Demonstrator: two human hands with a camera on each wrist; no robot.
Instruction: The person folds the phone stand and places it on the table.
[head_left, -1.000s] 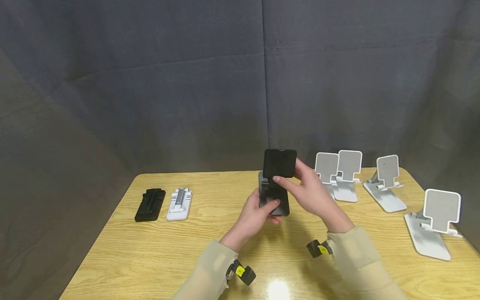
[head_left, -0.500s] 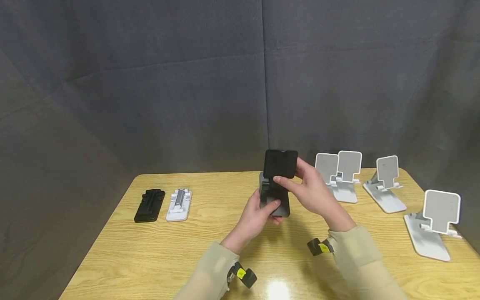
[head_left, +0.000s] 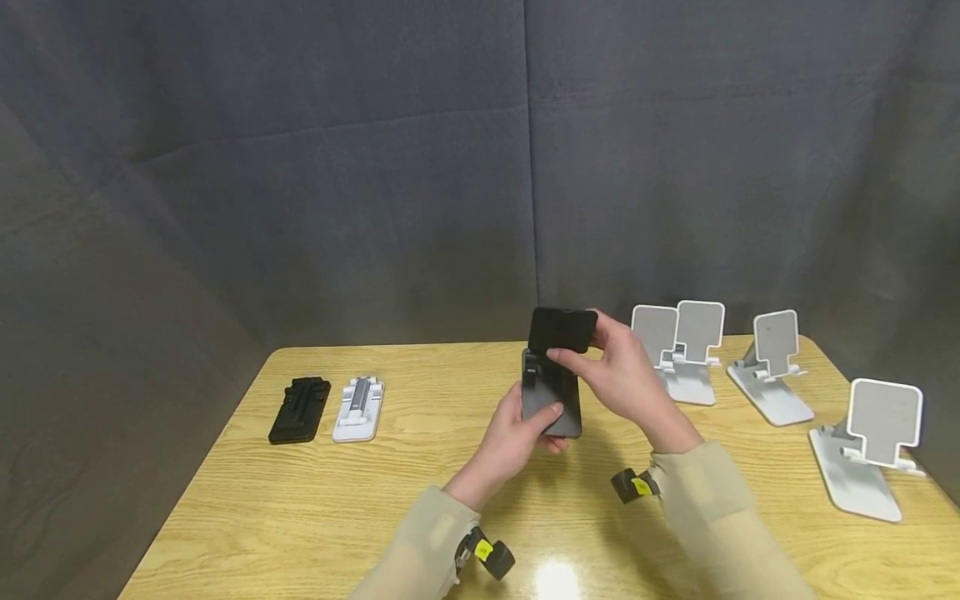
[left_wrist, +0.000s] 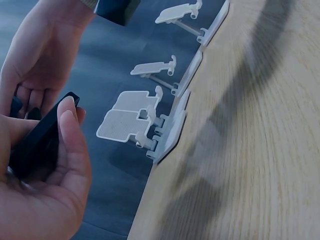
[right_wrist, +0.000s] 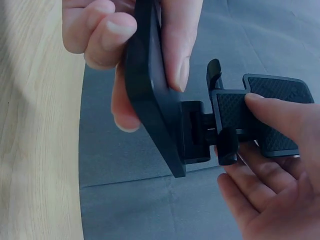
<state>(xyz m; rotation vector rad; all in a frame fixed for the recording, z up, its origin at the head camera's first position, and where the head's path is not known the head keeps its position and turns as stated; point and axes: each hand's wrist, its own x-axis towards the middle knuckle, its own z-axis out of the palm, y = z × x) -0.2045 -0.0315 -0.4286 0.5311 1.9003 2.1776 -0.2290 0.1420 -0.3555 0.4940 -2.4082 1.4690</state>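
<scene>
A black folding phone stand point(head_left: 551, 400) is held above the table between both hands. My left hand point(head_left: 510, 437) grips its flat base, thumb on the upper face and fingers beneath. My right hand point(head_left: 622, 371) pinches the stand's back plate point(head_left: 562, 331), which is swung up from the base. In the right wrist view, the textured plate point(right_wrist: 280, 90) and its two hooked lips stand out from the base point(right_wrist: 150, 95), joined by a hinge. In the left wrist view, the left fingers curl round the base's edge point(left_wrist: 47, 127); most of the stand is hidden there.
On the left of the wooden table point(head_left: 300, 517) lie a folded black stand point(head_left: 300, 410) and a folded white stand point(head_left: 359, 408). Several unfolded white stands, such as the nearest one point(head_left: 862, 479), stand along the right side. A dark cloth point(head_left: 375, 208) hangs behind.
The back plate has tilted and dropped slightly, looking shorter from above, and the right hand moved with it. The base has shifted slightly toward me; both hands keep their hold.
</scene>
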